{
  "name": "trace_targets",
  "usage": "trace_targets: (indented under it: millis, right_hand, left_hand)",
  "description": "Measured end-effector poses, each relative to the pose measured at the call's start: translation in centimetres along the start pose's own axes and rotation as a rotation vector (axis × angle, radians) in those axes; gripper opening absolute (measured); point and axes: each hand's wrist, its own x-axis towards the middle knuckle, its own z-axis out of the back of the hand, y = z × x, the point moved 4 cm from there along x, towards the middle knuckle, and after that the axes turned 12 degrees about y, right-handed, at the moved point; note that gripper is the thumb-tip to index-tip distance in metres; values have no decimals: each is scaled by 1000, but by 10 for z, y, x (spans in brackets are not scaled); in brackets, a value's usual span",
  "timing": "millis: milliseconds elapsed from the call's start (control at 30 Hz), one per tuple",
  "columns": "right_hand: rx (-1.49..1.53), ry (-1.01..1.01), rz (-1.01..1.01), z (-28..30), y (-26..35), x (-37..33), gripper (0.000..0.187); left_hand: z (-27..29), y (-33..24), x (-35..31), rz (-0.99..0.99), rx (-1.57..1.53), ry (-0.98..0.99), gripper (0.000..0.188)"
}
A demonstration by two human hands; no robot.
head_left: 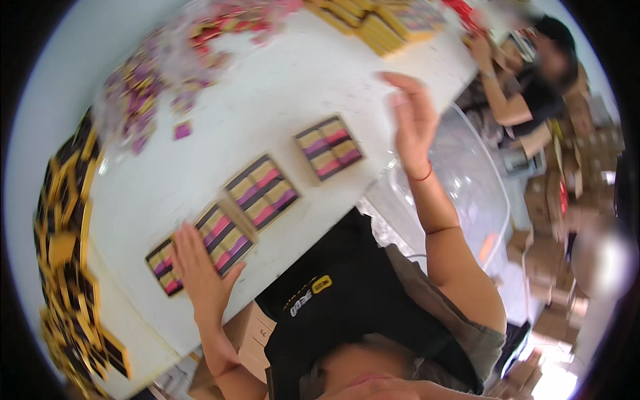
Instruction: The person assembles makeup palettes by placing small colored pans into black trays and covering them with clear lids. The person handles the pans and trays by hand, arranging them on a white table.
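Observation:
Four-sided shallow boxes, black and gold with small gold, pink and purple packets in them, lie in a slanting row on the white table point(267, 87). My left hand point(203, 270) lies with stretched fingers across the leftmost box point(160, 268) and the edge of the box beside it point(230, 239), hiding part of both. To the right of these are a third box point(263, 191) and, a little apart, a fourth box point(329, 148). My right hand point(415, 127) is raised right of the fourth box, fingers apart, holding nothing; a red band circles its wrist.
Small purple, red and gold packets point(137, 93) spill from clear plastic at the far left. Black-and-gold box parts point(63, 250) pile along the left edge. Yellow boxes point(380, 30) stand at the back. A clear tub point(467, 180) is at right, near another person point(533, 87) and cartons point(550, 200).

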Motion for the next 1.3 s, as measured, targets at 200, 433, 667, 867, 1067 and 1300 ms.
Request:
trace_targets:
  millis: [200, 433, 667, 867, 1067, 1300]
  right_hand:
    - [-784, -146, -713, 196, -195, -206, 41]
    - [-943, 17, -971, 172, -298, -296, 81]
    - [-1112, 532, -898, 177, -377, -236, 17]
    - [-940, 138, -597, 203, -261, -194, 18]
    - [-194, -340, -257, 168, -53, -133, 27]
    - [694, 794, -326, -68, 59, -96, 30]
  left_hand:
    - [-2, -14, 8, -53, 74, -95, 107]
    - [-7, -11, 10, -76, 85, -117, 108]
    - [4, -13, -7, -18, -258, -328, 91]
    - [-3, -15, -32, 85, -340, -444, 65]
    - [-2, -59, -21, -165, -439, -457, 56]
    - [15, -121, 2, -540, -106, -170, 91]
